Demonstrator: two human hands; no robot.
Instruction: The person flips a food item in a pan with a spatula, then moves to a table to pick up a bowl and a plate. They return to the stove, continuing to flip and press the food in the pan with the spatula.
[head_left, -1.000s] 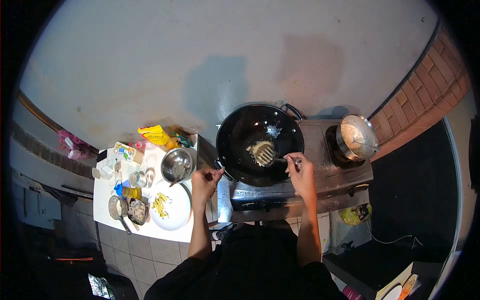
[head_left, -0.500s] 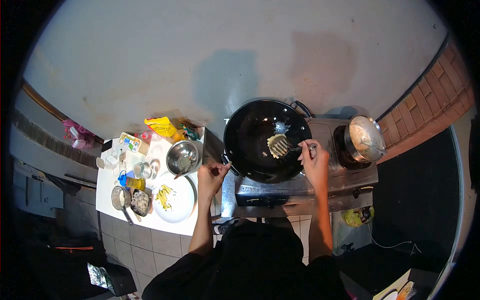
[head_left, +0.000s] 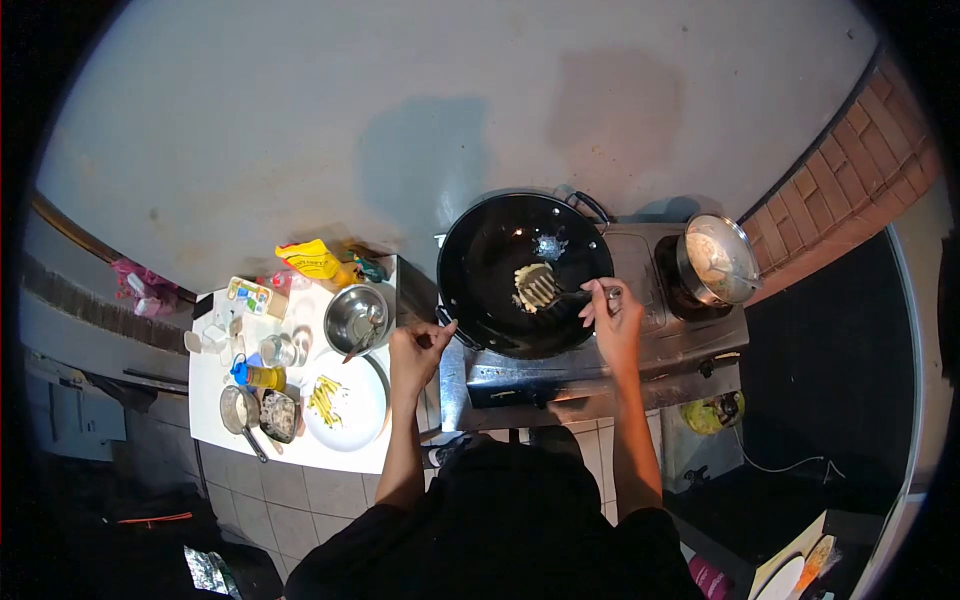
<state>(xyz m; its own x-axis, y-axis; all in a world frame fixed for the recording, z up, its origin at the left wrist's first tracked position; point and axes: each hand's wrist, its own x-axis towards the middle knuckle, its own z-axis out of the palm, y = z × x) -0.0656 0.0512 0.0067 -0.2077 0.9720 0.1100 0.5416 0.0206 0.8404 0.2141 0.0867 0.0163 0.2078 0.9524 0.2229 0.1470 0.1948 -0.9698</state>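
A black wok [head_left: 490, 240] sits on the stove, with a handle at its far right and another at its near left. My right hand [head_left: 615, 310] is closed round the grip of a slotted turner [head_left: 541, 288]. The turner's blade rests on a pale yellow lump of food [head_left: 526, 277] in the wok, hiding part of it. My left hand [head_left: 418, 357] pinches the wok's near-left handle [head_left: 452, 325] between fingertips and thumb.
On the white table [head_left: 375, 455] stand a steel bowl [head_left: 345, 297], a white plate [head_left: 365, 415] with yellow-green strips, an oil bottle [head_left: 263, 377] and a small strainer-like pan [head_left: 240, 410]. A steel pan [head_left: 712, 262] occupies the right burner.
The turner and the food under it have shifted slightly left within the wok, and the lump looks more broken up. My left hand stays at the handle. The whole view has shifted a little.
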